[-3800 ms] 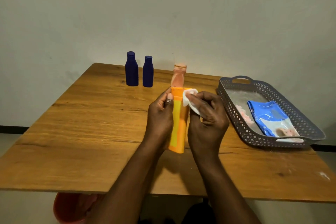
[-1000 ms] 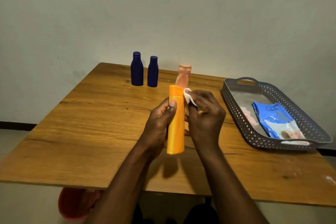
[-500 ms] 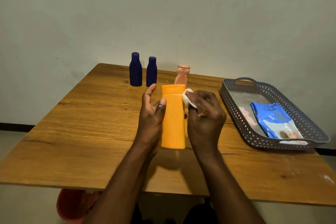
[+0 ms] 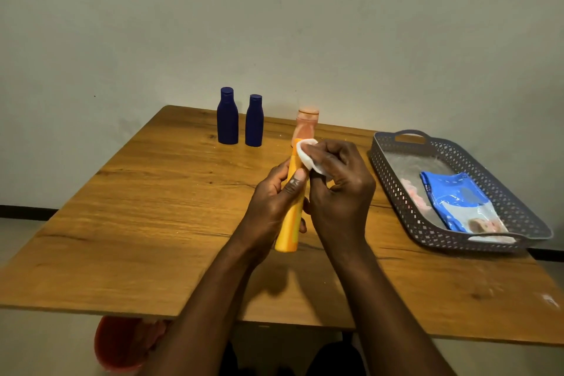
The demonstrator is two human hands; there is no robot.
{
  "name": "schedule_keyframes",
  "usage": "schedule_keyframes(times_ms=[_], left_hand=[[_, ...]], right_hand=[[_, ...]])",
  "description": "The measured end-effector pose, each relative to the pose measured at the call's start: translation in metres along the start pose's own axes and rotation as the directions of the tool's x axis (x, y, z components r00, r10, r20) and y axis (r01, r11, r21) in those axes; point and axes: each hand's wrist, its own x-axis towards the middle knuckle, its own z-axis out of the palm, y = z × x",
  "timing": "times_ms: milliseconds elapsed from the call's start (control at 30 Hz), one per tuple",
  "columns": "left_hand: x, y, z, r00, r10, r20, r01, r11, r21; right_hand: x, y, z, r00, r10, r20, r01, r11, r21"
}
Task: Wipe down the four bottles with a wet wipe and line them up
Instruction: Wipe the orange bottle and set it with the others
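We have the orange bottle (image 4: 290, 223) up off the surface (image 4: 137, 223), upright with a slight tilt, our left hand (image 4: 274, 201) wrapped around its middle. Our right hand (image 4: 338, 189) pinches the wet wipe (image 4: 306, 156) against the bottle's top. To do this step well, we should probably turn the bottle with the left hand while drawing the wipe down each side, keeping the grip firm, since a damp bottle may slip.

At the far edge of the wooden surface stand 2 dark blue bottles (image 4: 227, 119) side by side, and a peach bottle (image 4: 305, 127) a little apart to their right. A grey basket (image 4: 396, 192) holding a blue wipes pack (image 4: 457, 201) sits on the right. Behind is a plain wall; something red (image 4: 122, 345) shows under the surface.
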Motion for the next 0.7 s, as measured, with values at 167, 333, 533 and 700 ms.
schedule_keyframes(times_ms=[167,333,533,700], left_hand=[[-0.004,0.004,0.001,1.000,-0.014,0.008,0.015,0.999,-0.043],[0.000,0.003,-0.002,0.992,-0.097,-0.075,0.086,0.988,-0.131],[0.005,0.006,-0.017,0.976,-0.194,-0.099,0.162,0.951,-0.265],[0.003,0.004,-0.012,0.986,-0.126,-0.110,0.092,0.959,-0.270]], right_hand=[[0.002,0.005,0.001,0.998,0.054,-0.031,-0.054,0.999,0.009],[-0.020,-0.005,0.007,0.993,-0.012,0.113,0.019,0.998,-0.055],[-0.065,-0.013,-0.005,0.949,-0.147,0.278,0.175,0.982,-0.076],[-0.029,-0.003,-0.009,0.993,0.045,0.113,-0.039,0.998,-0.057]])
